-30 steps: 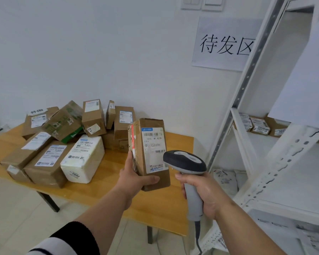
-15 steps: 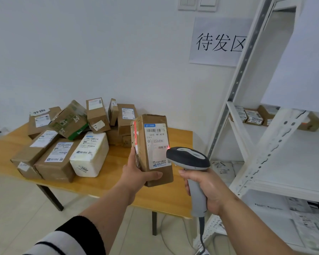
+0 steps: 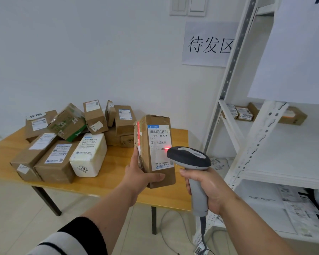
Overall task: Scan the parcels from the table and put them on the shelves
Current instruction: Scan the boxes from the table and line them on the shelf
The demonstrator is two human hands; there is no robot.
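My left hand [image 3: 142, 175] grips a tall brown cardboard parcel [image 3: 156, 150] by its lower end and holds it upright over the wooden table [image 3: 107, 177]. Its white shipping label faces me. My right hand [image 3: 206, 188] grips the handle of a grey and black barcode scanner [image 3: 190, 159], whose head points at the label. A red light glows on the label just in front of the scanner head. Several more parcels [image 3: 63, 144] lie piled on the left half of the table.
A white metal shelf unit [image 3: 261, 137] stands at the right, with small parcels [image 3: 241, 112] at the back of its middle shelf and flat bags on the shelf below. The scanner's cable hangs down to the tiled floor. A paper sign hangs on the wall.
The scanner head has come closer to the label, and the red light now shows on the label's lower barcode. The parcel stays upright in my left hand.
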